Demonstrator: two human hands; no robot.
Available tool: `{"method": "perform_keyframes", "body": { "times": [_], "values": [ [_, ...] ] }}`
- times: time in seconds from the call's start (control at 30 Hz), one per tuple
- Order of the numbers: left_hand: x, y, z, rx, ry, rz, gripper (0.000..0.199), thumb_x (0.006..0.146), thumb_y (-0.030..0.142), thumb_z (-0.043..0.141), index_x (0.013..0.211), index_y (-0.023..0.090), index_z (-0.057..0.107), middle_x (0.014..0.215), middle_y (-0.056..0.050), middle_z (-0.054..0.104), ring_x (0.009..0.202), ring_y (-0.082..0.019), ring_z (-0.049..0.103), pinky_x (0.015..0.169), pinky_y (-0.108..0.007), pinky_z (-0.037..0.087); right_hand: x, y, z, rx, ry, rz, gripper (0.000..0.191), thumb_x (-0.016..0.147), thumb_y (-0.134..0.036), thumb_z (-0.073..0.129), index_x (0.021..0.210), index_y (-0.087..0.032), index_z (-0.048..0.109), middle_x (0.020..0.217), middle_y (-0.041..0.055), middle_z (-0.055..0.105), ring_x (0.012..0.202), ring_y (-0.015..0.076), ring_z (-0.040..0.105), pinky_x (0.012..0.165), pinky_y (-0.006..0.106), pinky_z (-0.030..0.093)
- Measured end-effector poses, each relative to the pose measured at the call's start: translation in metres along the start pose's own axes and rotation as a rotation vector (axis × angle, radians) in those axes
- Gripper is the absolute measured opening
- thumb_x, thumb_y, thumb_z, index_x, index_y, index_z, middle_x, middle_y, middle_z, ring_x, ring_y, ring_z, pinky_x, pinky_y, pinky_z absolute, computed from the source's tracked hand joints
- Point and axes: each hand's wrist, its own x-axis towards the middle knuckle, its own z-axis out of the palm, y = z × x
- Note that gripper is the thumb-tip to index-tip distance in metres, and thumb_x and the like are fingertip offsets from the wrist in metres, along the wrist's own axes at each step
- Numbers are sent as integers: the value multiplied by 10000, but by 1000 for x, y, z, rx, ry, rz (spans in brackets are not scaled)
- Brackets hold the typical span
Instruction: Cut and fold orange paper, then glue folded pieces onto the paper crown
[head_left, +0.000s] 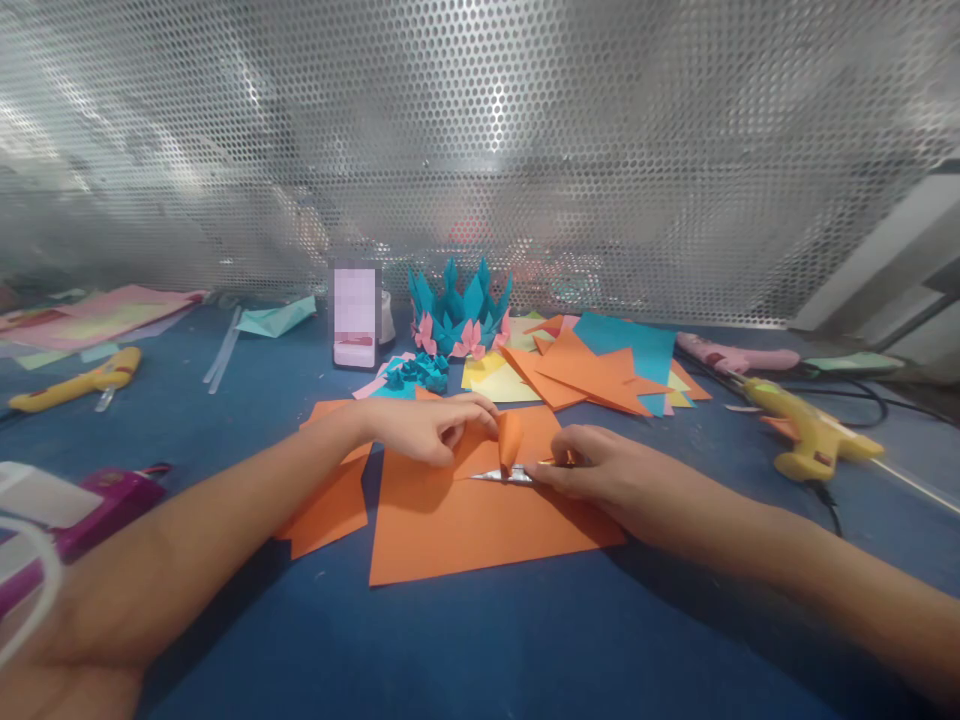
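A large sheet of orange paper (450, 545) lies on the blue table. My left hand (420, 425) rests over its upper left part, fingers reaching right and thumb apart from them. The left fingertips are at a curled orange paper flap (511, 440) that stands up from the sheet; whether they touch it is hard to tell. Closed around a pointed cutting tool (510, 476), my right hand (581, 462) is low over the same sheet. The silver blade points left, at the foot of the flap. The tool's handle is mostly hidden in the hand.
A blue folded-paper crown with pink pieces (461, 310) stands behind, beside an upright phone (355, 318). Loose orange sheets (592, 370) lie to its right. Two glue guns (814, 430) (735, 355) with cords are at right, another yellow one (79, 382) at left. Perforated metal panel (480, 150) closes the back.
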Motion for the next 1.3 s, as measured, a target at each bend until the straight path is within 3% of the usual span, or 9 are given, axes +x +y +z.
{"method": "perform_keyframes", "body": {
  "times": [0.13,0.4,0.73,1.0,1.3],
  "values": [
    [0,0,0,-7,4,-11,567,684,135,449,1238,222,368,1433,-87,251,712,-96,486,639,-261,436,2,-5,0,-20,-12,-125,269,924,-308,374,1106,-294,572,891,38,553,783,182,483,641,284,356],
    [0,-1,0,-13,-4,-12,569,683,158,454,1243,222,374,1436,-95,245,715,-102,492,640,-270,437,1,-2,6,5,-7,-32,242,919,-366,393,1019,-261,587,767,24,534,686,169,458,594,272,347],
    [1,2,-1,-78,-22,-98,578,646,152,454,1209,259,376,1445,-57,213,738,-107,497,607,-253,413,2,2,9,12,9,-58,203,913,-352,426,995,-250,582,732,22,522,658,164,451,578,268,341],
    [1,2,0,-65,-25,-85,626,648,138,451,1251,251,327,1380,-72,271,766,-114,503,629,-249,430,5,-6,7,16,-21,-65,238,924,-332,395,1054,-263,582,834,31,549,701,166,474,594,264,361],
    [-1,0,0,-46,-27,-42,623,677,144,445,1278,267,334,1399,-64,261,772,-118,508,657,-265,436,8,-16,3,-79,-51,-211,377,925,-209,376,1257,-324,514,927,44,521,745,163,447,622,258,340]
  ]
}}
